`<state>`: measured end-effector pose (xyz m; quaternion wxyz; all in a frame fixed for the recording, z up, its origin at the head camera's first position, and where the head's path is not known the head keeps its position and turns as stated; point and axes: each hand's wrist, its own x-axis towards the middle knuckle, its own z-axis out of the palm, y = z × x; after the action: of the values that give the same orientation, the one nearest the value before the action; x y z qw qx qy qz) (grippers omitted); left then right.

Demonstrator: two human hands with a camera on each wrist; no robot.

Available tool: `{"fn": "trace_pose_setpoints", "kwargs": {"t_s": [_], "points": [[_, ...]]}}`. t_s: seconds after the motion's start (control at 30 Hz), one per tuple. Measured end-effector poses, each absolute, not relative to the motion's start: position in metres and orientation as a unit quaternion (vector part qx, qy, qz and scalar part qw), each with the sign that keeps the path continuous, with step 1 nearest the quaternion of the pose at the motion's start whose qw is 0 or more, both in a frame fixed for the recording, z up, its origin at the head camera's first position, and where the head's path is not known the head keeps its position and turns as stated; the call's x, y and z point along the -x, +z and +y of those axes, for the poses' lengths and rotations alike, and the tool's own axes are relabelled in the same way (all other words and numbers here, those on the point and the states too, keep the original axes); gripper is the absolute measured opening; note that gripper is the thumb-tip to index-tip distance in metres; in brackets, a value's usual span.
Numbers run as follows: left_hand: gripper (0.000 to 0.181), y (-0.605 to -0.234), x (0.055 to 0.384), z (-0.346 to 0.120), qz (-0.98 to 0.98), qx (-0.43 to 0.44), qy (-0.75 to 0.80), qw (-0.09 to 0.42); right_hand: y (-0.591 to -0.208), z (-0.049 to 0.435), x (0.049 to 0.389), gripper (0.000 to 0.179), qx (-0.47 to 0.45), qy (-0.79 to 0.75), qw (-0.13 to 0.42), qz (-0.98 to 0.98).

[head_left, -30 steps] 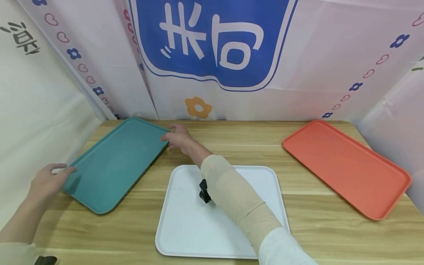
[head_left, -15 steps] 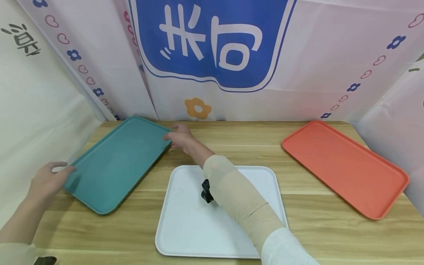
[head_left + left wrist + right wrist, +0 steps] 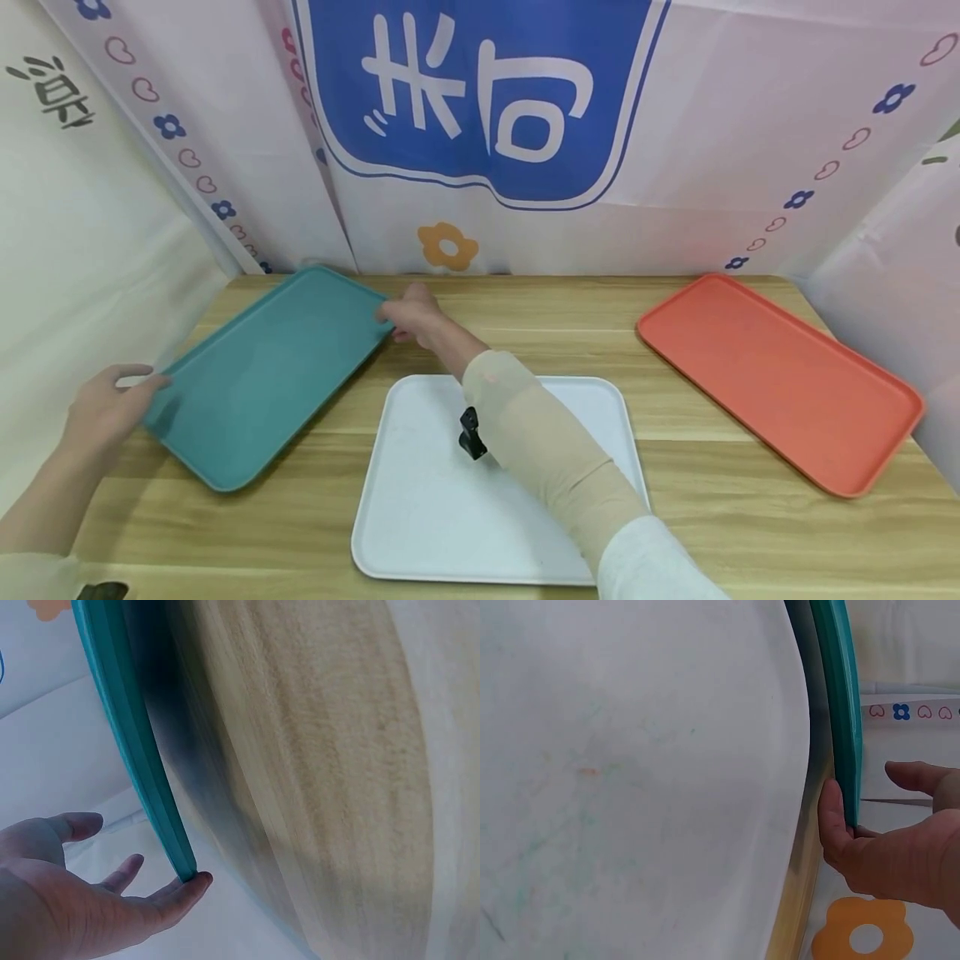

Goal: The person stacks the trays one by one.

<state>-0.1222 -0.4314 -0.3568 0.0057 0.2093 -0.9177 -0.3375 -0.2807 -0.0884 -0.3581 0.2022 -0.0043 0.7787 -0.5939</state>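
A teal rectangular tray (image 3: 273,375) slants across the left of the table, with a shadow beneath it. My left hand (image 3: 108,408) holds its near-left end; in the left wrist view a fingertip (image 3: 196,883) comes under the edge while the thumb is apart from it. At the far-right corner my right hand (image 3: 416,315) holds the same tray, its fingers (image 3: 831,817) curled under the edge in the right wrist view and the thumb away from the rim. Under my right forearm lies a white tray (image 3: 420,500).
An orange-red tray (image 3: 787,383) lies angled on the right of the wooden table (image 3: 540,325). Printed cloth (image 3: 660,233) rises at the table's back, with more cloth along both sides. My right sleeve (image 3: 555,458) covers part of the white tray.
The teal tray's far end and my right hand have shifted slightly to the right. Its near corner has come a little nearer. My left hand has barely moved.
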Motion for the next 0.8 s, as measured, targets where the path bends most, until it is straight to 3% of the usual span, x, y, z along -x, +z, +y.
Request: {"fn": "trace_pose_setpoints", "kwargs": {"t_s": [0.23,0.47,0.8], "points": [[0.07,-0.353,0.122,-0.428,-0.919,-0.203,-0.337,-0.012,-0.357,-0.082,0.278,0.049,-0.006,-0.6,0.201,0.774],[0.069,-0.352,0.122,-0.424,-0.922,-0.201,-0.33,-0.013,-0.356,-0.078,0.278,0.056,-0.004,-0.605,0.201,0.771],[0.071,-0.349,0.124,-0.421,-0.921,-0.191,-0.34,-0.014,-0.354,-0.069,0.28,0.043,-0.005,-0.605,0.186,0.774]]}}
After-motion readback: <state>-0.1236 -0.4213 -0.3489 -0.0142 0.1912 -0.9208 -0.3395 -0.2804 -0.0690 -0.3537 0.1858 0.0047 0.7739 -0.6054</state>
